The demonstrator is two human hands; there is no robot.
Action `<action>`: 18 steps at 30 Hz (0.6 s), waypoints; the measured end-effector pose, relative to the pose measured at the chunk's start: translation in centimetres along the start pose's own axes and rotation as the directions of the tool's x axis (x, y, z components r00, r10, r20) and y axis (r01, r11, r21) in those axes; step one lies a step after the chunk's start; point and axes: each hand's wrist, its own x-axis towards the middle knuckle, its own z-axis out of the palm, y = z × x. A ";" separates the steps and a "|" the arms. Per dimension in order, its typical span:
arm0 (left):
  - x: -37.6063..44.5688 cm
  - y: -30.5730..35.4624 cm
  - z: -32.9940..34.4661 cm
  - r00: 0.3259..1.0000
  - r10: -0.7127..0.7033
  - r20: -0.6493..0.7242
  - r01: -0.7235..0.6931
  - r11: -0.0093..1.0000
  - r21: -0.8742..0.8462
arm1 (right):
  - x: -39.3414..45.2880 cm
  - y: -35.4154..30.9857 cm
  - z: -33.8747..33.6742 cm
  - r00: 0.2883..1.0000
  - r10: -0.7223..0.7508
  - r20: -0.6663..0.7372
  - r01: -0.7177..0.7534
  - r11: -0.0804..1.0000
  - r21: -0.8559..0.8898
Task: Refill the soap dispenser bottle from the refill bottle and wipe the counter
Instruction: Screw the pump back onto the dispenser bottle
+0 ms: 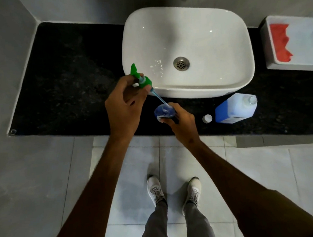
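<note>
My left hand (123, 106) pinches the green pump head (140, 78) and holds it tilted, its thin tube slanting down into the mouth of the clear blue soap dispenser bottle (164, 112). My right hand (179, 123) grips that bottle from the right, upright on the black counter (63, 78) in front of the sink. The white and blue refill bottle (235, 108) stands uncapped on the counter to the right, apart from both hands. Its small white cap (207, 118) lies just left of it.
A white basin (239, 40) sits on the counter behind the bottles. At the far right a white tray (270, 43) holds a red cloth (281, 43). Grey wall bounds the counter on the left; the tiled floor and my shoes lie below.
</note>
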 end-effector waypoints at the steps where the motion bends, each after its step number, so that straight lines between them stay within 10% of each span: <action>1: -0.2 0.0 0.2 1.000 0.008 0.023 -0.008 1.000 0.005 | 0.0 0.1 0.0 1.000 -0.002 -0.001 0.002 1.000 -0.004; 18: -1.2 -1.1 0.5 0.987 0.139 0.080 -0.148 0.982 0.117 | 0.0 -0.2 0.1 1.000 -0.024 -0.012 0.024 0.999 0.026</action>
